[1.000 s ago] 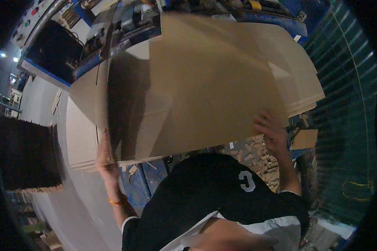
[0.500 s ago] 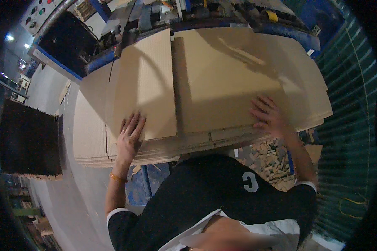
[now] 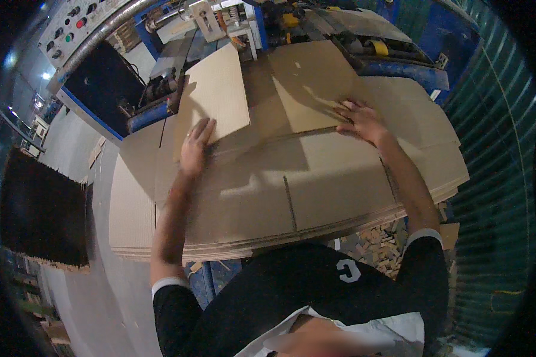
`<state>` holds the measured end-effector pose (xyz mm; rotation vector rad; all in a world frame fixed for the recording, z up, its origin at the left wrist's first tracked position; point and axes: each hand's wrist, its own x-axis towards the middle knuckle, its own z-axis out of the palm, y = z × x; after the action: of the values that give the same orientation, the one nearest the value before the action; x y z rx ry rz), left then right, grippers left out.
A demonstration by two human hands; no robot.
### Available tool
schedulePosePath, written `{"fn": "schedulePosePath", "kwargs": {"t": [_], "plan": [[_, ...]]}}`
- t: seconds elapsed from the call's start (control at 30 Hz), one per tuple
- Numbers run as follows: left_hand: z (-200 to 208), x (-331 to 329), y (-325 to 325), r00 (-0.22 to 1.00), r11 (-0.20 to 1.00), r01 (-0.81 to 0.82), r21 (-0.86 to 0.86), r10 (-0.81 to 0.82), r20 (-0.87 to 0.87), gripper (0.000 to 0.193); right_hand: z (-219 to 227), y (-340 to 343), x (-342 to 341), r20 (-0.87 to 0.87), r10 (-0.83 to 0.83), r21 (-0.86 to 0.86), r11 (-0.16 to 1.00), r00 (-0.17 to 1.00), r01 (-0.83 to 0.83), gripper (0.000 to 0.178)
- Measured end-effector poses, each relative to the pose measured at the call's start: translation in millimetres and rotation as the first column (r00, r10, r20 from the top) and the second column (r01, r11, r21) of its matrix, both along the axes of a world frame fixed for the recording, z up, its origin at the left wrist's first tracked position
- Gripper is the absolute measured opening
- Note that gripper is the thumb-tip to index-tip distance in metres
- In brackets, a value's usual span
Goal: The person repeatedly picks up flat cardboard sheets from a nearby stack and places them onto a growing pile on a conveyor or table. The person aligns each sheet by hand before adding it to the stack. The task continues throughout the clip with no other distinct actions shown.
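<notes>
A folded brown cardboard blank lies on a wide stack of flat cardboard sheets (image 3: 238, 205), its far end at the machine. Its left panel (image 3: 217, 89) and right panel (image 3: 312, 83) lie on top with a gap between them. My left hand (image 3: 198, 146) rests on the left panel's near corner, fingers stretched forward and close together, thumb hidden. On the near part of the right panel, my right hand (image 3: 360, 122) lies with its fingers spread. Neither hand is wrapped round the cardboard.
Ahead stands a blue machine with rollers and belts (image 3: 393, 50); its button panel (image 3: 71, 30) is at the upper left. A dark stack (image 3: 44, 205) stands on the left floor. Cardboard scraps (image 3: 378, 247) lie below at right, beside a green corrugated wall (image 3: 494, 160).
Both hands have moved forward, and the folded blank has slid away from me toward the machine. More of the stack beneath now shows. The view has shifted slightly.
</notes>
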<state>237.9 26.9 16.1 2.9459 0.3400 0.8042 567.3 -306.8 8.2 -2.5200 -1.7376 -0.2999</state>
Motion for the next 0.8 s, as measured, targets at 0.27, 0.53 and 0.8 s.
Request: {"fn": "schedulePosePath", "kwargs": {"t": [0.27, 0.53, 0.8], "plan": [[-10, 23, 22, 0.942, 0.940, -0.337, -0.056, 0.336, -0.023, 0.077, 1, 14, -42, 0.055, -0.122, 0.108, 0.987, 0.991, 0.115, 0.051], [-58, -235, -14, 0.166, 0.274, -0.899, -0.343, 0.936, 0.312, 0.072, -44, -237, -81, 0.130, -0.832, 0.307, 0.551, 0.539, 0.776, 0.047], [-70, -255, -20, 0.094, 0.117, -0.809, -0.576, 0.993, 0.070, 0.086, -93, -267, -58, -0.126, -0.937, 0.187, 0.301, 0.327, 0.935, 0.071]]}}
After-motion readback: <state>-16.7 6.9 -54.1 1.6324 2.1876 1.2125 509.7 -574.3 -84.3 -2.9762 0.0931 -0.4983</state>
